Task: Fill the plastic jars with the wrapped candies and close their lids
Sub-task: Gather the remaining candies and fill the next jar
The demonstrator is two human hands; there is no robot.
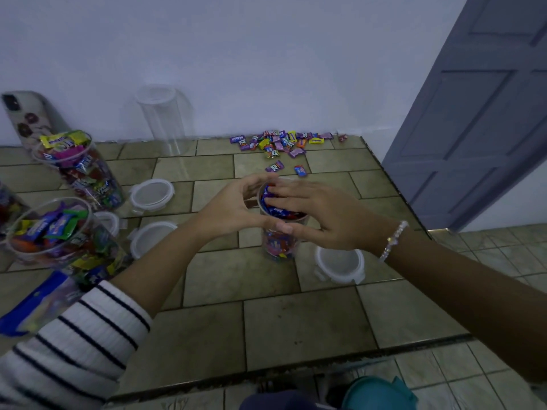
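A clear plastic jar [279, 247] full of wrapped candies stands at the middle of the tiled table. My left hand [233, 207] curls round the jar's rim from the left. Over the jar's mouth lies my right hand [322, 216], its straight fingers pressing down on the candies. A pile of loose wrapped candies [281, 143] lies at the far edge by the wall. One lid [339, 264] lies just right of the jar. Two filled open jars [80, 170] [56, 235] stand at the left, and an empty jar [167, 119] stands at the back.
Three more lids [152, 195] [151, 238] [108, 221] lie left of centre. A phone [25, 116] leans on the wall at far left. A blue candy bag [32, 306] lies at the near left. A grey door [479, 113] is at the right; a teal object [379, 395] sits below the table's front edge [266, 371].
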